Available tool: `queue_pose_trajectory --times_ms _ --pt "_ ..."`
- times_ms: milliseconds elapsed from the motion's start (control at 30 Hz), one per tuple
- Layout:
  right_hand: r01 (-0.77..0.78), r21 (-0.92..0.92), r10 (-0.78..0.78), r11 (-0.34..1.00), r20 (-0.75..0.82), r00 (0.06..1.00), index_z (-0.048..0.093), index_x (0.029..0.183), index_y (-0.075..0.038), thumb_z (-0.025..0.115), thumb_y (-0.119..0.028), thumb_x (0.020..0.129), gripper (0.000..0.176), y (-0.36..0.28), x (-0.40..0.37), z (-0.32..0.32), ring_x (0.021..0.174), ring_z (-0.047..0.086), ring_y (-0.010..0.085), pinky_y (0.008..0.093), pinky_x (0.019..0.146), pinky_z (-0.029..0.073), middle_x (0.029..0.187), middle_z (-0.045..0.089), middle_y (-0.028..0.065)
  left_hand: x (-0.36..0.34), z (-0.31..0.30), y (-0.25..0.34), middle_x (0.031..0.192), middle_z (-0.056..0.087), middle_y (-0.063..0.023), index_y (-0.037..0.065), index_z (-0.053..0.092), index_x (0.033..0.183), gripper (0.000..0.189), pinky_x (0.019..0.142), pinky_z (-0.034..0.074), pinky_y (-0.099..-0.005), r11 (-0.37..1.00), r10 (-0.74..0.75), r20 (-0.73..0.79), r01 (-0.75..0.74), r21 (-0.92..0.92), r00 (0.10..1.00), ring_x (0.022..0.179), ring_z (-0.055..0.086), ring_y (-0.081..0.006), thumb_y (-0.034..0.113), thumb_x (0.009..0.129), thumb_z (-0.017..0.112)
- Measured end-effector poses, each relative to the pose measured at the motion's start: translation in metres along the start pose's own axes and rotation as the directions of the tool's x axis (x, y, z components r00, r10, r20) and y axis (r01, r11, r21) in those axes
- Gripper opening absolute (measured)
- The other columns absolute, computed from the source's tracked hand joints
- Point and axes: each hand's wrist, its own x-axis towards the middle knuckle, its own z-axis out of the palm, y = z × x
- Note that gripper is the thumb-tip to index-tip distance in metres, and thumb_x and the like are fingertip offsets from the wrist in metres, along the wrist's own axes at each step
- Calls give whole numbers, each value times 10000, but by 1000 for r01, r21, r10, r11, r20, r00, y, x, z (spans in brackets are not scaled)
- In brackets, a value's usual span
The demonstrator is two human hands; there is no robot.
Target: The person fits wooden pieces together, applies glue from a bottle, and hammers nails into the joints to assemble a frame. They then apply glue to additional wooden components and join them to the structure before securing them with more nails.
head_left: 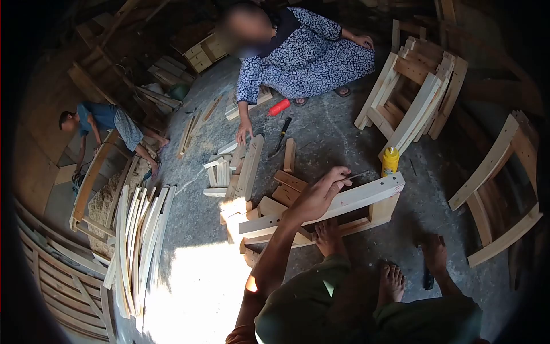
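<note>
Two hands of ours show in the head view. Our left hand (319,194) lies on the top of the frame (369,194), its fingers pinched shut on a thin stick (356,175) that points toward the frame's right end. Our right hand (434,252) sits low on the floor to the right of the frame, just beside a dark tool (428,280). It is dim there, and we cannot tell whether the fingers are spread or closed. One bare foot (329,236) touches the frame's near side. A yellow bottle (390,161) stands just beyond the frame's right end. Blocks (289,189) lie scattered at the frame's left end and beyond it, and farther on another person's hand (244,133) rests on more wood. Slats (140,241) lie bundled well left of the frame, and chair parts (412,97) are stacked well beyond its right end.
</note>
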Motion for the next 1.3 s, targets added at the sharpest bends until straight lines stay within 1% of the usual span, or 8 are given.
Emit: queue_pose_trajectory --times_ms 167,333,400,467,533,633,933,1300 --pt "-390 -84 389 917 -22 921 479 1217 8 750 -288 823 562 48 -79 23 1063 571 466 544 930 434 1097 601 281 4 4 6 1119 686 -173 57 554 1261 275 851 520 -397 966 -27 62 10 259 998 1043 677 -354 156 1004 573" --pt "-369 177 348 913 141 927 486 1139 -9 677 -176 838 393 89 -78 42 702 622 434 525 671 517 901 610 228 8 16 2 1000 717 -141 38 675 1088 192 810 531 -361 959 0 -116 33 283 993 954 706 -311 184 966 648" --pt "-850 525 535 -40 730 425 484 1081 -83 626 -134 849 277 43 -40 9 522 563 314 462 496 484 733 557 138 10 20 -8 999 721 -131 38 680 1084 189 808 531 -348 968 -19 -131 51 245 991 936 710 -277 179 961 660" --pt "-867 454 488 -205 815 312 498 981 -118 599 -216 906 160 30 -24 1 491 530 221 386 436 439 666 518 89 13 23 -16 984 729 -101 37 688 1079 178 803 528 -308 982 -39 -166 69 178 985 888 701 -176 157 948 686" --pt "-887 435 556 -156 781 285 486 956 -130 594 -238 925 156 17 -8 -5 475 517 200 371 416 422 630 499 51 16 26 -15 965 730 -64 14 691 1061 177 787 510 -256 988 -120 -196 137 76 973 891 665 -96 136 933 707" --pt "-827 551 583 110 638 503 472 1003 -74 620 -214 922 220 -18 3 -27 498 532 175 353 408 430 703 526 56 19 34 -20 965 743 -61 10 717 1060 178 769 515 -250 990 -141 -231 130 -63 963 854 661 -86 104 911 729" --pt "-574 570 489 588 314 814 487 998 -18 599 -220 948 236 -95 55 -96 433 523 151 323 415 420 573 534 72 30 49 -7 992 757 -87 32 747 1068 186 825 508 -252 990 -70 -245 98 105 967 899 671 -107 124 906 737" --pt "-37 335 18 942 60 998 504 1106 8 608 -236 977 295 -149 116 -131 557 632 337 424 558 486 643 575 163 36 57 3 937 747 -128 60 751 1035 182 755 531 -309 975 -26 -230 75 210 973 825 727 -217 161 883 745"
